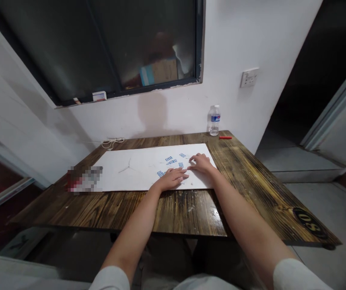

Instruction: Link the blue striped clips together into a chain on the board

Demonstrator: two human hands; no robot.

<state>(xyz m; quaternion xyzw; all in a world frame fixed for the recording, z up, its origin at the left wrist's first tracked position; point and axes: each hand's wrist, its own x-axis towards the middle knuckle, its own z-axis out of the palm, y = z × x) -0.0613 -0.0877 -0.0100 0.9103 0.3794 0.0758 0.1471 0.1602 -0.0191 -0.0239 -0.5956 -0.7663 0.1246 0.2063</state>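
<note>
A long white board (144,180) lies on the wooden table. Small blue-and-white striped pieces (168,158) are scattered over its right half; they are too small to name exactly. My left hand (173,179) rests on the board near its front edge, fingers stretched to the right, beside a striped cluster (160,174). To its right, my right hand (202,163) touches the board with fingers bent and thumb apart from the index finger. Nothing shows between its fingers. Thin dark lines (128,166) form a Y on the board's left half.
A clear plastic bottle (214,121) and a red pen-like stick (225,137) are at the back right of the wooden table (112,209). A white cable (112,141) lies at the back left. A pixelated patch hides something left of the board. Wall and window stand behind.
</note>
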